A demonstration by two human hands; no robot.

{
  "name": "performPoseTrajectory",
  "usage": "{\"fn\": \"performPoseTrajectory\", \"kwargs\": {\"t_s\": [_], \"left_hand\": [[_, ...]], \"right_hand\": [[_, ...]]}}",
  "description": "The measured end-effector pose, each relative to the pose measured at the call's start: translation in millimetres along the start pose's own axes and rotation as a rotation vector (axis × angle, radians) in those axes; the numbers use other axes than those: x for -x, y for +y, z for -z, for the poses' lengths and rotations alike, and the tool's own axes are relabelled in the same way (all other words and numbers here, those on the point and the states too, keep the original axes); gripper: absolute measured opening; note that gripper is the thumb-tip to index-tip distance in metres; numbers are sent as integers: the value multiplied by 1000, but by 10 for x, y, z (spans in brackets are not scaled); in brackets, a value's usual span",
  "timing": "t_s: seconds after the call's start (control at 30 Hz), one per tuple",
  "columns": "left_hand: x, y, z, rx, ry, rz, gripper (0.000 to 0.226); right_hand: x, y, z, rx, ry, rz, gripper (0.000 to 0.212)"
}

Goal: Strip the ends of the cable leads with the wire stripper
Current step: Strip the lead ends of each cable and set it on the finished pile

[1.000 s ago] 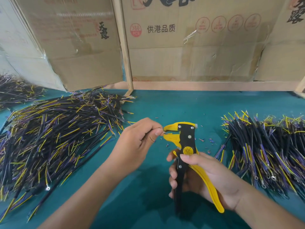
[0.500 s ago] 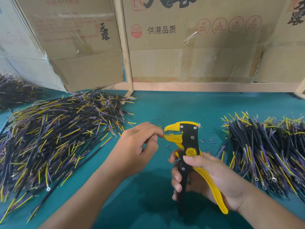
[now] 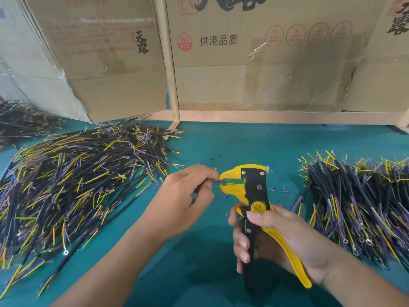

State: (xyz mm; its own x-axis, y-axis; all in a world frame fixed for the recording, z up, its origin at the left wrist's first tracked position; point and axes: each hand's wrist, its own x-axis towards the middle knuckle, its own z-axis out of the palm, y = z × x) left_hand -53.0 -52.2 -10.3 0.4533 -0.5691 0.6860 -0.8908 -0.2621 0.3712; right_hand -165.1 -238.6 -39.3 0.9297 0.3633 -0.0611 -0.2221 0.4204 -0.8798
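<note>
At centre, the right hand [image 3: 285, 238] has its grip around the handles of a yellow-and-black wire stripper [image 3: 254, 202], head up, its jaws parted toward 9 o'clock. The left hand [image 3: 183, 200] pinches a thin lead end [image 3: 218, 180] right at those jaws. On the teal tabletop [image 3: 221, 142], heaps of black cable leads lie at 9 o'clock [image 3: 73, 178] and 3 o'clock [image 3: 358, 202], with cardboard boxes [image 3: 254, 63] at 12.

2 hands [image 3: 177, 202] [image 3: 281, 238], 1 wire stripper [image 3: 254, 196], 3 cable piles [image 3: 73, 180] [image 3: 358, 202] [image 3: 20, 120], 3 cardboard boxes [image 3: 99, 63].
</note>
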Motion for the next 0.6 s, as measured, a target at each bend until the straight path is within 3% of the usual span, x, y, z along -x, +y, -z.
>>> {"fn": "performPoseTrajectory", "kwargs": {"t_s": [0.37, 0.6], "left_hand": [[27, -4, -37, 54, -28, 74, 27], [11, -78, -21, -8, -65, -2, 23]], "right_hand": [[4, 28, -65, -1, 103, -22, 34], [2, -14, -90, -17, 188, 25, 41]]}}
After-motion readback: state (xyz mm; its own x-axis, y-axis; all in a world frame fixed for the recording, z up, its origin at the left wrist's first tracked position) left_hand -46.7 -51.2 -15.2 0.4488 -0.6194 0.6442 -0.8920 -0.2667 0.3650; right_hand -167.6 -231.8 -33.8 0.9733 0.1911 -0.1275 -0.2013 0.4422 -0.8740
